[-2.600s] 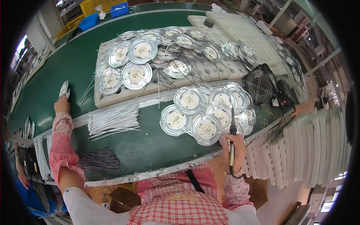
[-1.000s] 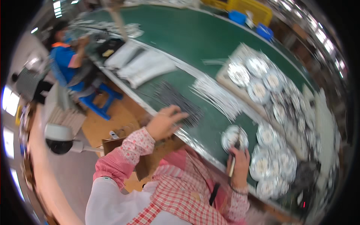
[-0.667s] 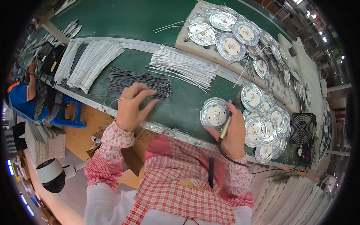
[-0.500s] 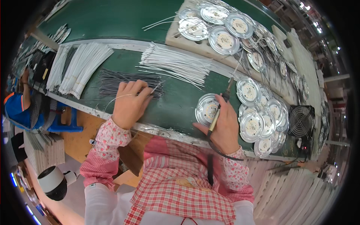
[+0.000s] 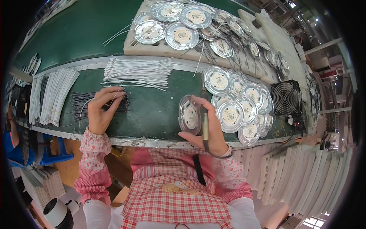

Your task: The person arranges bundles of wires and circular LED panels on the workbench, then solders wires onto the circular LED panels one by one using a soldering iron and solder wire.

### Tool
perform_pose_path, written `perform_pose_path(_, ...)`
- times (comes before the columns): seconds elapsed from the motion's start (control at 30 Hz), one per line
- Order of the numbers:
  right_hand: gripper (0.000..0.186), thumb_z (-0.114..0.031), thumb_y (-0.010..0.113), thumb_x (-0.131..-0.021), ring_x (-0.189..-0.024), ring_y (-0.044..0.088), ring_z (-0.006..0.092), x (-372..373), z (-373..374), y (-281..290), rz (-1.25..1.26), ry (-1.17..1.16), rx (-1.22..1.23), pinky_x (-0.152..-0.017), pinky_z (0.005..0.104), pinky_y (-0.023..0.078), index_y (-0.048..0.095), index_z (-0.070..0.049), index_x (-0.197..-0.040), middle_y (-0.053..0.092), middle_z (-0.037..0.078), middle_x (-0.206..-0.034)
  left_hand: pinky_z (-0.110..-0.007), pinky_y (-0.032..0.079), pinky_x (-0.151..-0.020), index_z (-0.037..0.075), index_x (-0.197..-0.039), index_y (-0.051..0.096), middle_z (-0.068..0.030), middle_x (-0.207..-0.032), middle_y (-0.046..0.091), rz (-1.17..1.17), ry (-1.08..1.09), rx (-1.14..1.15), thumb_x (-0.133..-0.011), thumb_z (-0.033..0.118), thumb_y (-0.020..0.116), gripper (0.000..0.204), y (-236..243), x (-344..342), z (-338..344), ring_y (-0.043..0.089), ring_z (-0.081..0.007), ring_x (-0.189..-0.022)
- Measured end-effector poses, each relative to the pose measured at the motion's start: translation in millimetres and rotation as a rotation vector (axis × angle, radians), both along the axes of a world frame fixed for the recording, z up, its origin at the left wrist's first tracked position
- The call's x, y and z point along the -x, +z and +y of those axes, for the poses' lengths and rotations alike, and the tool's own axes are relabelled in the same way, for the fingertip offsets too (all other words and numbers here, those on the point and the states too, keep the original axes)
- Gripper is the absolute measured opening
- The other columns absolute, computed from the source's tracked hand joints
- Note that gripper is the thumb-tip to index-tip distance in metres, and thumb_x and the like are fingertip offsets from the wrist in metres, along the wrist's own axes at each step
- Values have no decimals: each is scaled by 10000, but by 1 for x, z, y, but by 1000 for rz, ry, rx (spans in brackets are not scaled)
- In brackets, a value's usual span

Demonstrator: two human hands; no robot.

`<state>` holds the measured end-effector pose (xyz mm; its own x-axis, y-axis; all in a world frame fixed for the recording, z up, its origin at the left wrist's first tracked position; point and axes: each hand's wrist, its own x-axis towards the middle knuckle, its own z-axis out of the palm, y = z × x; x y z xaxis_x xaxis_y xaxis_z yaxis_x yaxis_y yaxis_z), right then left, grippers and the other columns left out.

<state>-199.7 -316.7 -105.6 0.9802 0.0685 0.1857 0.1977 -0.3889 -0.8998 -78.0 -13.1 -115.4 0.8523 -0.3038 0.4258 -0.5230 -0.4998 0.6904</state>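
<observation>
My left hand (image 5: pixel 100 110) is closed in a pinch beside a bundle of dark wires (image 5: pixel 82 104). A thin, light strand of what looks like solder wire (image 5: pixel 80 119) runs from its fingers and loops down at the left. My right hand (image 5: pixel 214 131) grips a soldering iron (image 5: pixel 205 124) against the palm, its tip pointing away from me. Between that hand's thumb and fingers, a round silver LED lamp disc (image 5: pixel 189 115) is held tilted on edge above the table. Whether my left fingers also pinch a dark wire cannot be made out.
White wires (image 5: pixel 139 72) lie behind my left hand, and more white bundles (image 5: pixel 59 95) at the left. LED discs are piled (image 5: pixel 230 116) right of my right hand and on a foam block (image 5: pixel 152 49) behind. A black fan (image 5: pixel 286 98) stands at the far right.
The view has shifted, so the table appears further left. My right hand has taken hold of the LED disc and tipped it up from the table. My left fingers have drawn into a pinch.
</observation>
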Motion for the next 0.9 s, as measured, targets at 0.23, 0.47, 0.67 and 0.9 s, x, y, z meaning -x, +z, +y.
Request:
perform_pose_path(0.23, 945, -121, 878, -708, -1340, 444, 282, 4, -5, -6, 31, -42, -289, -1144, 404, 328, 300, 6, -1444, 439, 177, -1438, -334, 451, -928, 37, -936, 695, -65, -1028, 712, -52, -126, -8, -817, -7, 723, 131, -1, -9, -21, 640, -231, -999)
perform_pose_path(0.47, 930, -153, 886, -694, -1354, 445, 331, 2, 6, 1, -49, -43, -59, -1126, 426, 343, 346, -19, -1439, 453, 202, -1443, -371, 414, -845, 40, -938, 618, -78, -946, 631, -64, -149, -197, -823, 4, 699, 145, 5, -4, -17, 590, -277, -928)
perform_pose_path(0.67, 744, -207, 871, -670, -1134, 565, 364, -4, 15, 3, -302, -148, 726, -1015, 527, 412, 534, -108, -1326, 583, 153, -1145, -381, 416, -847, 75, -966, 607, -54, -985, 631, -349, -159, -373, -811, 37, 713, 191, -5, 10, -24, 599, -247, -946)
perform_pose_path(0.9, 427, -52, 807, -723, -697, 555, 275, 10, 39, -13, -332, -180, 516, -621, 397, 445, 709, -139, -1130, 568, 82, -864, -365, 412, -810, 98, -1030, 672, -19, -973, 609, -267, -273, -404, -733, 13, 698, 310, -14, 34, -18, 576, -218, -885)
